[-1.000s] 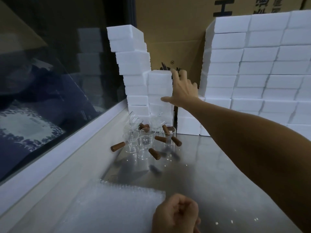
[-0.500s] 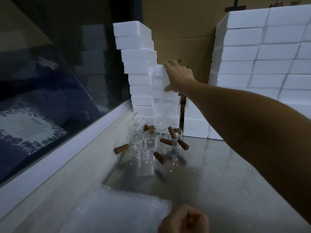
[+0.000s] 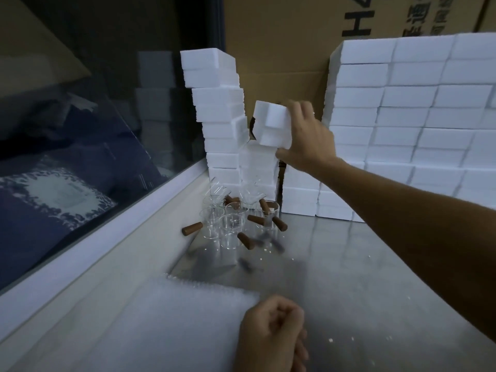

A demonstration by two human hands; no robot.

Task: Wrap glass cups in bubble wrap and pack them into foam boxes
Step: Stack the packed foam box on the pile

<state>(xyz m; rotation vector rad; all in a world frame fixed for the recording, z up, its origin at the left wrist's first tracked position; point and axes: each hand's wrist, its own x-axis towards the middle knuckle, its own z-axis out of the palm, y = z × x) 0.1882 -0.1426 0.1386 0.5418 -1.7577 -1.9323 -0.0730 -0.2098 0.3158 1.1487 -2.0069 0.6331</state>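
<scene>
1. A person's right hand (image 3: 306, 138) reaches out over a grey metal table (image 3: 362, 277) toward its far edge, the bare forearm stretching in from the right side.
2. The right hand grips a white rectangular foam box (image 3: 272, 124), fingers curled over its top and right side and the thumb under its lower right corner. The box is tilted and held in the air just above a short stack of white foam boxes (image 3: 257, 167).
3. A taller, uneven stack of white foam boxes (image 3: 217, 111) stands just left of that short stack, at the far left corner of the table.
4. A broad wall of stacked white foam boxes (image 3: 408, 124) lines the far edge of the table to the right of the hand, well apart from the held box.
5. A cluster of clear glass cups with brown wooden handles (image 3: 236, 218) stands on the table in front of the two left stacks. Some stand upright and a few at the back lean; their number is hard to tell.
6. A sheet of translucent bubble wrap (image 3: 171, 318) lies flat at the near left part of the table.
7. The left hand (image 3: 273, 331) is at the near edge, touching the right edge of the bubble wrap, fingers curled into a loose fist; it cannot be told whether it holds anything.
8. Brown cardboard cartons (image 3: 281, 44) with black print stand behind the foam boxes.
9. A dark glass pane (image 3: 80, 143) with a pale frame runs along the left edge of the table.
</scene>
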